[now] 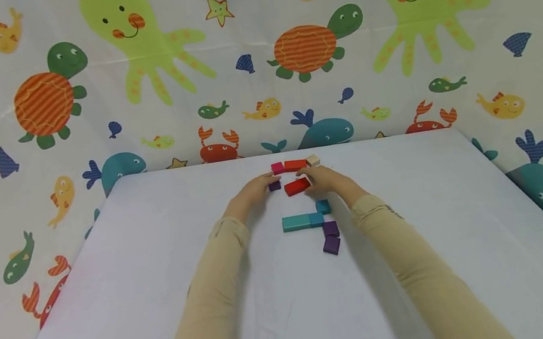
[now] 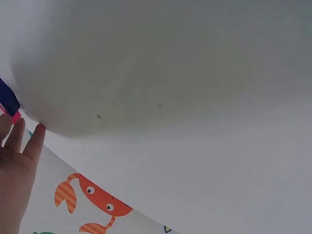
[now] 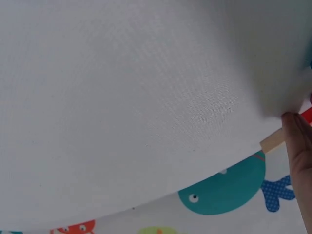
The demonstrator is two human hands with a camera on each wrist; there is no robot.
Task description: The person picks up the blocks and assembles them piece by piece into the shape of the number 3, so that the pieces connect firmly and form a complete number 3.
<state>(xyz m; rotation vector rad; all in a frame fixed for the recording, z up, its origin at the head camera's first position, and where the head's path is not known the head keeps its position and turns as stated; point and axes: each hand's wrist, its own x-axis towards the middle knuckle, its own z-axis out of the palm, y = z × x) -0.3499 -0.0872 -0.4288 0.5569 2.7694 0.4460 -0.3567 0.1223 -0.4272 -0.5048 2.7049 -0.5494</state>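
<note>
My left hand [image 1: 252, 191] pinches a small purple block [image 1: 274, 186], its index fingertip at the block's upper edge. In the left wrist view the left hand [image 2: 18, 158] shows only at the left edge, beside a dark block [image 2: 7, 97]. My right hand [image 1: 326, 178] holds the right end of a slightly tilted red block [image 1: 296, 187]. Just beyond the hands lies a row made of a pink block [image 1: 277, 168], another red block [image 1: 295, 165] and a beige block [image 1: 313, 160]. The right wrist view catches the right hand [image 3: 298, 146] next to the beige block [image 3: 272, 141].
Nearer on the white table [image 1: 165, 309] lie a long teal block [image 1: 295, 223], a blue block [image 1: 316, 220] at its end and another blue block [image 1: 323, 207]. Two purple blocks [image 1: 332, 245] trail below them. A sea-animal curtain [image 1: 234, 18] hangs behind the table.
</note>
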